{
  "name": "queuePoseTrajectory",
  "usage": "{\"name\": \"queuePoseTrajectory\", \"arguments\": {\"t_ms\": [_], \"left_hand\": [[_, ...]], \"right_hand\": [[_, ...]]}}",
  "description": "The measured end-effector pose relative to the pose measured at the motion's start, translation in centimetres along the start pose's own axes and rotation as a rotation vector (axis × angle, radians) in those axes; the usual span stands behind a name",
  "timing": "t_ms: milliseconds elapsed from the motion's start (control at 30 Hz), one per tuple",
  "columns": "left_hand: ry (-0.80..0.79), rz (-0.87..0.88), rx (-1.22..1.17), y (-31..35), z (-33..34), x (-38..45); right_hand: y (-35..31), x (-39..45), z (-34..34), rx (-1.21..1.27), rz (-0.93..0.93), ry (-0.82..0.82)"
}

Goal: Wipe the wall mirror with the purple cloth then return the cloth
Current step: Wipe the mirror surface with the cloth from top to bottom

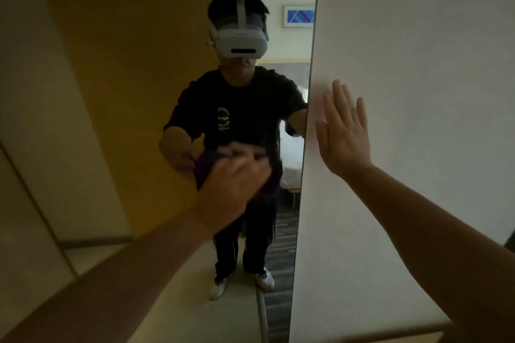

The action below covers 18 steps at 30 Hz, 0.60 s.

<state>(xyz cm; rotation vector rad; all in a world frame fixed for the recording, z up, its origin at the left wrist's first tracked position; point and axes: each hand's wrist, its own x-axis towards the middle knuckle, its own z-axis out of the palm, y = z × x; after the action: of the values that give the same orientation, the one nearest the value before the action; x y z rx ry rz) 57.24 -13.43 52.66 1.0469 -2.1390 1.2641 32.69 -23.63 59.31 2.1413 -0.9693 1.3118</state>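
Note:
The tall wall mirror fills the left and middle of the head view and reflects a person in a white headset and black clothes. My left hand is closed around the purple cloth and presses it against the glass near the mirror's middle. Only dark purple folds show around my fingers and in the reflection. My right hand lies flat with fingers spread on the white wall, just right of the mirror's edge, holding nothing.
The white wall panel runs along the mirror's right edge. In the reflection I see a bed with white sheets, a blue framed picture, a yellow-brown wall and dark striped flooring behind the person.

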Motion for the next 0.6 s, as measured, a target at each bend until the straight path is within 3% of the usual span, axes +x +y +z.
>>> {"name": "queuePoseTrajectory", "arguments": {"t_ms": [67,133,267,433,600], "left_hand": [[0.165,-0.221,0.073,-2.9,-3.1,6.3],[0.256,-0.306,0.133,-5.1,-6.2,12.6],[0.175,-0.274,0.279,-5.7,-5.4,17.0],[0.114,-0.008,0.268,-0.6,-0.1,9.0],[-0.256,0.225,0.300,7.8,6.6,-5.5]], "right_hand": [[1.5,-0.3,0.1,-0.050,0.039,-0.051],[2.4,-0.3,0.8,-0.118,0.014,-0.075],[3.3,-0.3,2.4,-0.147,-0.030,-0.005],[4.8,-0.3,4.6,-0.159,-0.133,0.213],[5.0,-0.2,5.1,-0.163,-0.144,0.290]]}}
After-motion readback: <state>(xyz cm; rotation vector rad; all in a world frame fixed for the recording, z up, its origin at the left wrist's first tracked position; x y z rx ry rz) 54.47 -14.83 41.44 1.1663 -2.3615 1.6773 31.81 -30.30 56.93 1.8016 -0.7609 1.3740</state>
